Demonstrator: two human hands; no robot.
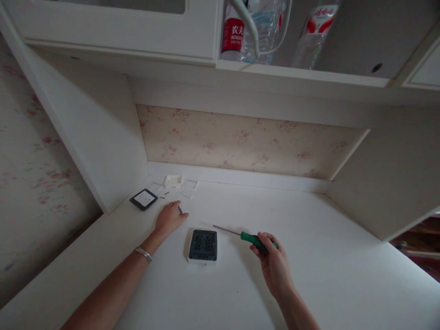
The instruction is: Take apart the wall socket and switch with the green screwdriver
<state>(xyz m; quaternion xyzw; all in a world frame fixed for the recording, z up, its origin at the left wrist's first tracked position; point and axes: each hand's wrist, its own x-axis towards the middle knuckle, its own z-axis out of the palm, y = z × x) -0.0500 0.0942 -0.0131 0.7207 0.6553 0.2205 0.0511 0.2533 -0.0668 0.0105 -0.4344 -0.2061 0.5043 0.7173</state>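
Observation:
My right hand (271, 261) is closed around the green handle of a screwdriver (252, 237), whose metal shaft points left above the desk. My left hand (171, 217) rests low on the desk, thumb and index finger apart. A small dark screw (180, 210) shows in the gap between them; whether it is gripped is unclear. Between my hands sits a square socket box (203, 246) with a dark top and white sides. Beyond my left hand lie two more screws (164, 195) and a dark-framed square plate with a white centre (144, 199).
White plastic pieces (173, 181) and a thin clear frame (189, 185) lie at the back left of the white desk (326, 270). An overhead shelf (302, 78) holds plastic bottles (316, 34) and a pale cable (252, 27). Side panels bound the desk.

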